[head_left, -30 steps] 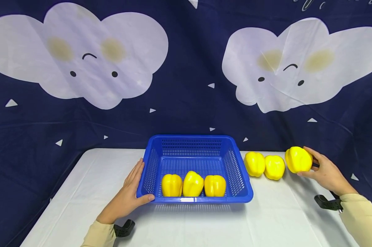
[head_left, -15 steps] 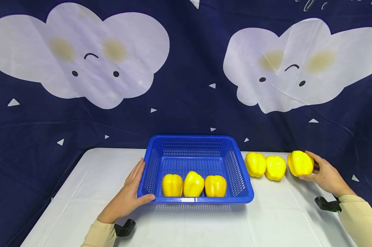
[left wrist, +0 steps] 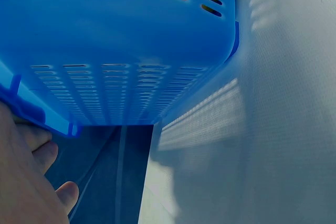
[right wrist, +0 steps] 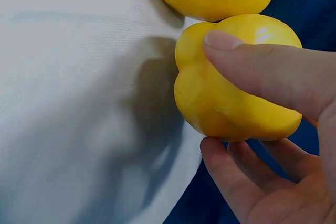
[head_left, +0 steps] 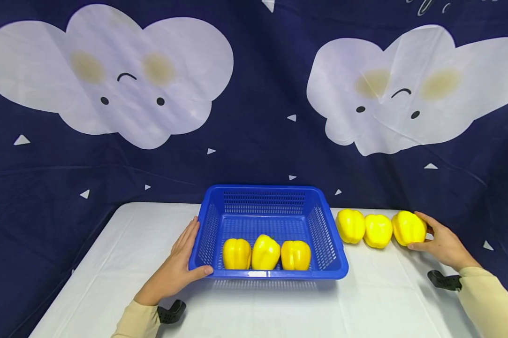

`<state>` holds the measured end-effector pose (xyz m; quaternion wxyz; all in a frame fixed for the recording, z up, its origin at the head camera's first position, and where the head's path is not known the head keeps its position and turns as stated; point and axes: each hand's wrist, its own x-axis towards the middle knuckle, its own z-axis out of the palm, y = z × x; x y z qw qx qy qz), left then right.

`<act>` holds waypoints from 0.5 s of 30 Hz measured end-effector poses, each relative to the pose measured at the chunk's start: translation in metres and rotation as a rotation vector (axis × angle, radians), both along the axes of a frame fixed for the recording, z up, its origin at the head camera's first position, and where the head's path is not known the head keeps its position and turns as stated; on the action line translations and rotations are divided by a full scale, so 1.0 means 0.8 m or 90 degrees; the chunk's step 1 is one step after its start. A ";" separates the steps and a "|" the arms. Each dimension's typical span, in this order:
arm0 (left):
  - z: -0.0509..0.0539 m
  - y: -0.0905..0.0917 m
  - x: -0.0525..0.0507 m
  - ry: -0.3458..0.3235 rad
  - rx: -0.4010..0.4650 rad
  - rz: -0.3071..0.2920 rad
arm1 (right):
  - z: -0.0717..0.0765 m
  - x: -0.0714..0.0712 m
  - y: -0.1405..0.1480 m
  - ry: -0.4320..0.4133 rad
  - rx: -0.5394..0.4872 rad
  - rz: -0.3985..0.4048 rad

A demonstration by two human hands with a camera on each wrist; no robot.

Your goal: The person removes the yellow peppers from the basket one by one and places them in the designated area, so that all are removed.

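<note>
A blue basket (head_left: 262,273) stands mid-table with three yellow peppers along its near side, one of them the middle pepper (head_left: 265,252). My left hand (head_left: 173,272) rests on the basket's left rim, thumb on the front corner; the left wrist view shows fingers beside the blue rim (left wrist: 31,111). At the right, my right hand (head_left: 445,244) holds a yellow pepper (head_left: 408,228) between thumb and fingers. In the right wrist view the thumb lies across that pepper (right wrist: 236,103), fingertips at its other side.
Two more yellow peppers, one by the basket (head_left: 350,226) and one beside it (head_left: 378,231), sit near the back edge of the white table (head_left: 287,310). Behind hangs a dark blue cloth (head_left: 262,155) with cloud prints.
The right hand has lowered its pepper toward the table, level with the other two on the right. The left hand stays at the basket's rim, and the view has shifted slightly.
</note>
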<state>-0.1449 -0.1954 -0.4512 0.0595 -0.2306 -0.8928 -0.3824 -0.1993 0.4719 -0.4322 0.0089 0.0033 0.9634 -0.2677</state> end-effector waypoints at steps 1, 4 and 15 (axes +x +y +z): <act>0.000 0.000 0.000 0.001 0.000 0.000 | -0.001 -0.001 0.000 0.000 0.000 0.001; 0.000 0.000 0.001 0.002 0.000 0.000 | -0.004 -0.002 0.001 -0.005 0.001 -0.001; 0.000 0.000 0.001 0.000 0.002 -0.001 | -0.013 -0.006 0.002 -0.021 -0.004 -0.001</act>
